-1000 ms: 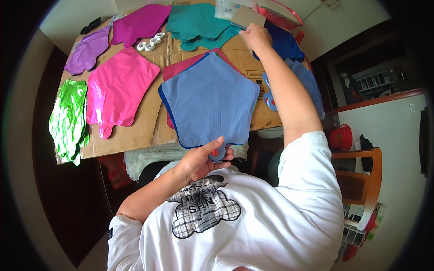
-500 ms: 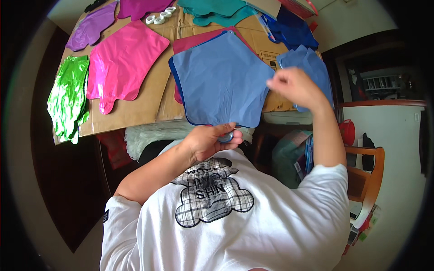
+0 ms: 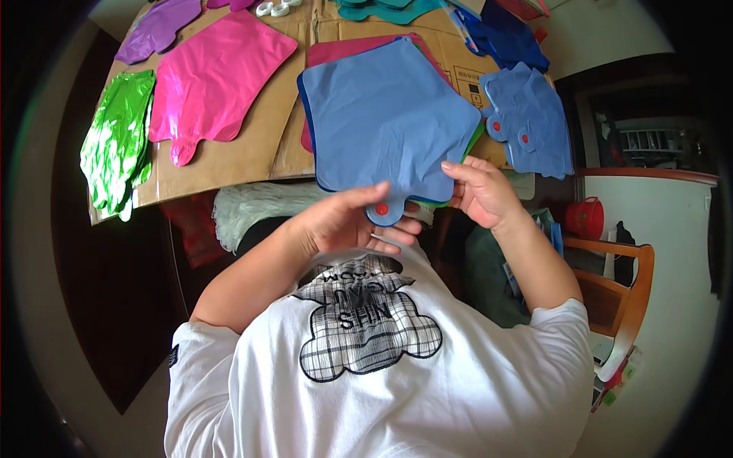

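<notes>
A stack of flat, uninflated foil balloons lies before me, topped by a pale blue five-cornered balloon (image 3: 389,122). Dark blue and green edges peek out beneath it, and a crimson balloon (image 3: 336,52) shows behind. Its tail, marked with a red dot, hangs toward me between the thumb and fingers of my left hand (image 3: 343,221); those fingers are spread under the tail, with the thumb near its base. On the lower right edge of the stack, my right hand (image 3: 485,191) pinches with the thumb on top and the other fingers mostly underneath.
Cardboard (image 3: 229,164) covers the table. Pink (image 3: 221,76), green (image 3: 114,137) and purple balloons (image 3: 156,30) lie left; teal ones (image 3: 389,9) at the back; dark blue (image 3: 504,38) and pale blue ones (image 3: 531,114) right. White tape rolls (image 3: 279,9) sit far back. A wooden chair (image 3: 637,290) stands right.
My right hand has come down from beside the right corner to the stack's lower right edge. My left fingers have spread, uncovering the tail's red dot. A green edge now shows.
</notes>
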Available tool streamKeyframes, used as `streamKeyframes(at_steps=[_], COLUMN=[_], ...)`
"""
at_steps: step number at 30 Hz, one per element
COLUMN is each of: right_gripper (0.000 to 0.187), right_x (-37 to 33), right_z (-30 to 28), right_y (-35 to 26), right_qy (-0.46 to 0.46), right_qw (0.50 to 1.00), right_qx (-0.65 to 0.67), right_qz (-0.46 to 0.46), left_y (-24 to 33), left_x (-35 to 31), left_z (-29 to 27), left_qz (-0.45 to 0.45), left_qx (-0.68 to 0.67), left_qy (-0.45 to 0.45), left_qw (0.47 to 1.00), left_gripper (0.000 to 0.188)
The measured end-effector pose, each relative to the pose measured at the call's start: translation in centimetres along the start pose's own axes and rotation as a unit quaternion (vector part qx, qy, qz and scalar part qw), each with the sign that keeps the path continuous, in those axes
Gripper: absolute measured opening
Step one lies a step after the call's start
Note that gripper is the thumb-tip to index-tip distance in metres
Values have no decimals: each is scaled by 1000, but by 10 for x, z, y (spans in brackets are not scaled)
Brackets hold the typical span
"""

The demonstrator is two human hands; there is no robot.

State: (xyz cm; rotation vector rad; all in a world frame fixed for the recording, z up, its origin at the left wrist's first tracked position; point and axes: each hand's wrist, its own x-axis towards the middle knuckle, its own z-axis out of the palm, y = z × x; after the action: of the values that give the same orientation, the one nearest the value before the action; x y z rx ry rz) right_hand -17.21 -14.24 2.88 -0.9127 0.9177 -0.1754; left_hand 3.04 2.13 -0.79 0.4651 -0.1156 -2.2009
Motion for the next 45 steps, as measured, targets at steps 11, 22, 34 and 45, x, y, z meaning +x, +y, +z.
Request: streamKeyframes(at_steps=[11, 22, 34, 45], right_gripper=[29, 39, 64, 22], right_x=[-5, -56, -14, -8], right_z=[7, 52, 62, 56], right_y=[-6, -44, 35, 25], right_qy=[-4, 14, 33, 40], right_qw=[995, 611, 528, 672], right_qx=[-97, -667, -670, -523], right_qz=[40, -425, -521, -524], left_y=[0, 1, -6, -18], left_x=[14, 13, -5, -2], left_z=[5, 14, 2, -28], left_qz=[102, 97, 176, 234], left_qx=[-1, 67, 141, 36], left_qy=[55, 67, 65, -39], left_qw=[993, 991, 972, 971], left_gripper=[61, 64, 75, 38])
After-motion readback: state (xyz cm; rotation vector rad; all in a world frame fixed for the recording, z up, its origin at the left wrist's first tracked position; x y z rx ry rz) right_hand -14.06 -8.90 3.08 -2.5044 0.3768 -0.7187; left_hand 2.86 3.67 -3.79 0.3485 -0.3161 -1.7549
